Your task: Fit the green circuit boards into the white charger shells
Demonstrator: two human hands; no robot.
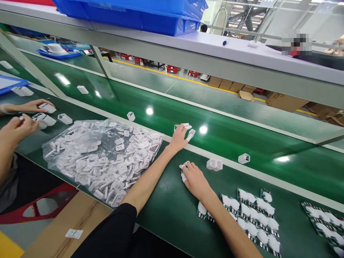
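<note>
My left hand (179, 138) reaches over the edge of the green belt, white finger cots on its tips, with fingers stretched and the thumb apart. Beside its thumb is a small white piece that looks like a housing (191, 133); whether they touch is unclear. Another white housing (176, 127) is partly hidden behind the fingers. My right hand (196, 179), also in white finger cots, rests on the green bench with fingers loosely bent and apart, nothing visible in them. Two white housings (214, 164) stand just right of it. Rows of circuit boards with white blobs (252, 213) lie near my right forearm.
A clear plastic bag of white plastic parts (107, 161) lies left of my arm. At far left, a co-worker's hands (20, 125) handle white housings. More housings (244, 158) sit along the belt (223, 139). A shelf with a blue bin (129, 14) crosses above.
</note>
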